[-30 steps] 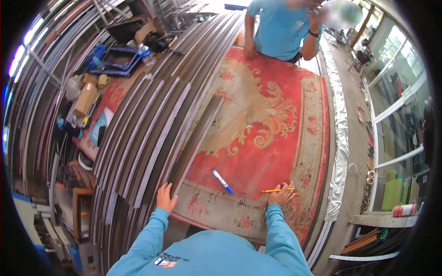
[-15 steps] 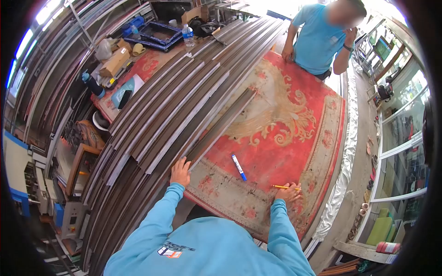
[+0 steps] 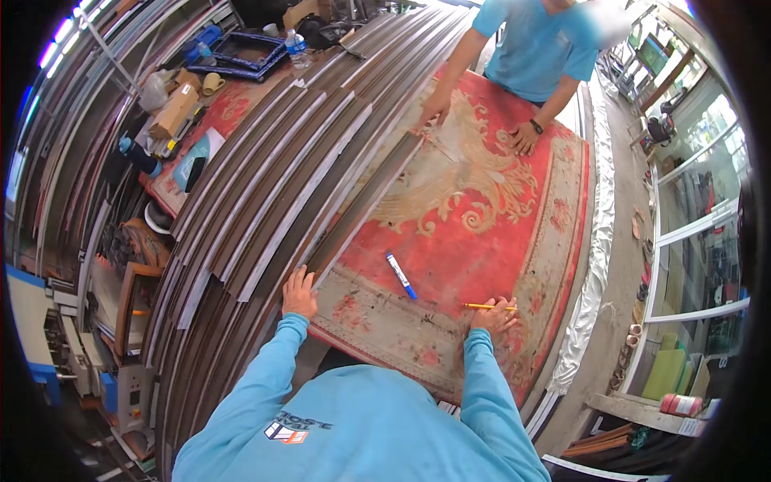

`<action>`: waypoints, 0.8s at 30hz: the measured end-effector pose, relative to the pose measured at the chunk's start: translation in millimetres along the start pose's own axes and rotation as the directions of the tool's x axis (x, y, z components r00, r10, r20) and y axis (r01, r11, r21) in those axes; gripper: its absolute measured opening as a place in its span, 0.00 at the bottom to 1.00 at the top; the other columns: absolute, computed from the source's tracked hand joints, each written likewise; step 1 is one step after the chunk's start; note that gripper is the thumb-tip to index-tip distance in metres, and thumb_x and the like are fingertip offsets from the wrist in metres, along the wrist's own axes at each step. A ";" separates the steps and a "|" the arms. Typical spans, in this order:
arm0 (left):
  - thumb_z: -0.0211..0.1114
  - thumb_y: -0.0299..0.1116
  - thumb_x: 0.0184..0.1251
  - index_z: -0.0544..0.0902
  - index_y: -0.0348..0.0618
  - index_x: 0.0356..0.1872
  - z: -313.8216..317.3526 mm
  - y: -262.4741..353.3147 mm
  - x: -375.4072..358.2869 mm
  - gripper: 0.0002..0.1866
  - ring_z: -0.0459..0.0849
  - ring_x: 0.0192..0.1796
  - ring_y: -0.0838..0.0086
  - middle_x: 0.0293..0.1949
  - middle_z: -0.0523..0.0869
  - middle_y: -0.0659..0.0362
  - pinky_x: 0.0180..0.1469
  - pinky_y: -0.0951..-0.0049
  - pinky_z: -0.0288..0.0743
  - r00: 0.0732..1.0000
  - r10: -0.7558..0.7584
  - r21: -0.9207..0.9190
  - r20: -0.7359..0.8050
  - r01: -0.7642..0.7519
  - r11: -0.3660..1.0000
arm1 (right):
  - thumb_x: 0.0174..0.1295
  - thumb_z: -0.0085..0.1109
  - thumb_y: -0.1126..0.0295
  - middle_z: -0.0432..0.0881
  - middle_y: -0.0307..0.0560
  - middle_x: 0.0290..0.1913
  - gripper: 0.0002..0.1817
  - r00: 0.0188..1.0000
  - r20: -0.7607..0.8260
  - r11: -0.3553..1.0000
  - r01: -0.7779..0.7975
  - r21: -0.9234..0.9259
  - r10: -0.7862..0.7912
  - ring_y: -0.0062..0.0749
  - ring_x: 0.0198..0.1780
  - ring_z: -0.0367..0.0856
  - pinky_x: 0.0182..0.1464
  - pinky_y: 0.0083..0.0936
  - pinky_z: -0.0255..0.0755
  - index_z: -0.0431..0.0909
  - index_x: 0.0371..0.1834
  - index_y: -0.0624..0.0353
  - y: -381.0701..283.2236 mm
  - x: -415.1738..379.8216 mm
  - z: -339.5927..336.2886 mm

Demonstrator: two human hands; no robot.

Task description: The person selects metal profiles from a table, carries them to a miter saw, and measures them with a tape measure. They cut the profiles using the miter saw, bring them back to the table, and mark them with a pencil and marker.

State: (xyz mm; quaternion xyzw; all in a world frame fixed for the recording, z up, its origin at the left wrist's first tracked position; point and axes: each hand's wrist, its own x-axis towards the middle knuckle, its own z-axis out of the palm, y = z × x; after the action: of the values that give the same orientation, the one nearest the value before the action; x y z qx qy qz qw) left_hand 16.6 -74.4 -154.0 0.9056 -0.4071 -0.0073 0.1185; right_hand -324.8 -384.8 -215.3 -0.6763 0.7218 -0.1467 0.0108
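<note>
My left hand [image 3: 299, 293] rests at the near end of a brown metal profile [image 3: 365, 205] lying along the edge of the stack, fingers stretched out and touching it. My right hand [image 3: 493, 316] leans on the carpet-covered table [image 3: 450, 257], with a yellow pencil [image 3: 482, 306] held between its fingers and pointing left. A white and blue marker [image 3: 401, 275] lies on the red carpet between my two hands. Across the table a co-worker's hand [image 3: 436, 107] reaches to the far end of the same profile. The co-worker's other hand [image 3: 524, 138] lies flat on the carpet.
Many long brown metal profiles [image 3: 265, 193] are stacked on the left. Behind them are a water bottle [image 3: 295, 44], a blue frame [image 3: 249, 56], a cardboard box [image 3: 173, 112] and a dark blue flask [image 3: 138, 154]. Silver wrapping [image 3: 590, 265] runs along the right edge.
The co-worker has lowered both arms: one hand now reaches to the profile's far end, the other rests on the carpet. The view has shifted slightly. My hands keep their places.
</note>
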 end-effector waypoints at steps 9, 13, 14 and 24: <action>0.68 0.29 0.56 0.73 0.44 0.61 0.2 0.5 -0.1 0.28 0.63 0.70 0.56 0.68 0.67 0.54 0.68 0.55 0.60 0.999 -0.026 -0.012 0.020 0.027 1.000 | 0.64 0.55 0.63 0.61 0.51 0.73 0.13 0.999 -0.034 1.000 0.010 0.029 -0.009 0.47 0.74 0.55 0.74 0.53 0.42 0.75 0.49 0.53 -2.4 -0.1 -4.0; 0.68 0.29 0.55 0.73 0.45 0.60 0.9 -1.0 -1.0 0.28 0.63 0.70 0.56 0.68 0.67 0.54 0.68 0.54 0.60 1.000 -0.020 -0.007 0.016 0.021 1.000 | 0.64 0.55 0.64 0.62 0.52 0.72 0.12 0.999 -0.034 0.998 0.026 0.049 -0.024 0.49 0.74 0.56 0.74 0.53 0.42 0.75 0.48 0.53 -0.9 -0.6 -3.7; 0.68 0.28 0.55 0.73 0.46 0.60 -0.1 -1.1 -0.1 0.28 0.63 0.70 0.56 0.68 0.66 0.54 0.67 0.54 0.60 1.000 -0.014 -0.006 0.003 0.014 1.000 | 0.64 0.55 0.64 0.62 0.53 0.72 0.12 0.999 -0.041 0.998 0.038 0.053 -0.036 0.49 0.74 0.56 0.74 0.54 0.41 0.75 0.48 0.54 -0.5 -0.9 -3.6; 0.68 0.28 0.54 0.71 0.42 0.60 4.8 -4.5 -4.5 0.30 0.62 0.70 0.53 0.69 0.65 0.52 0.68 0.50 0.57 1.000 0.009 -0.007 0.010 -0.008 1.000 | 0.61 0.56 0.64 0.64 0.56 0.71 0.12 0.993 -0.105 0.998 0.061 0.034 -0.057 0.50 0.73 0.58 0.73 0.55 0.44 0.75 0.46 0.55 0.8 -1.5 -0.6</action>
State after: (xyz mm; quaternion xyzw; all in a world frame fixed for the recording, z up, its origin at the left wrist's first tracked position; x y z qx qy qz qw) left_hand 16.3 -69.2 -160.0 0.9035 -0.4115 -0.0129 0.1194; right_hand -325.6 -383.1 -215.2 -0.6884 0.6983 -0.1954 -0.0184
